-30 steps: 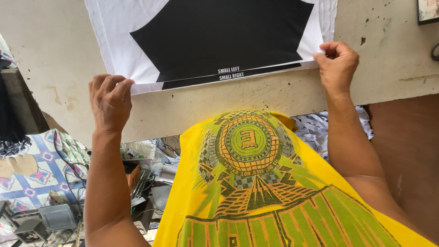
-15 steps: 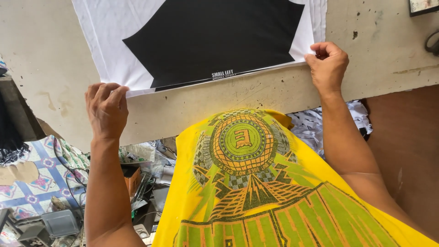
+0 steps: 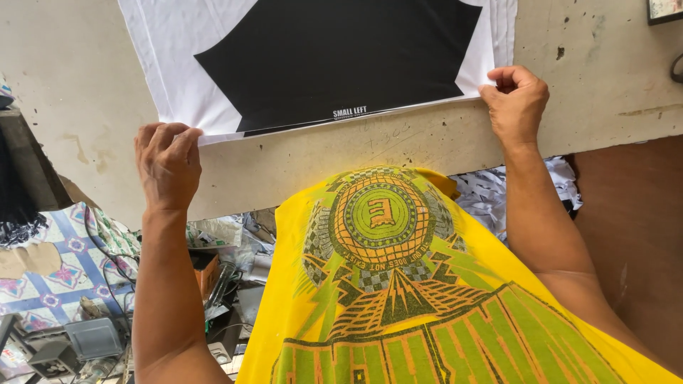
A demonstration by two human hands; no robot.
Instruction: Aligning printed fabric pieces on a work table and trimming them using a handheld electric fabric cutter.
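Left hand (image 3: 168, 165) presses its fingertips together on the lower left corner of a white sheet (image 3: 171, 64) with a large black shape (image 3: 341, 57) — right hand (image 3: 516, 99) pinches the lower right corner, at about two o'clock from the left. Sheet lies flat on a pale, stained counter (image 3: 398, 146). At six o'clock — a yellow shirt (image 3: 384, 284) with a green and orange print.
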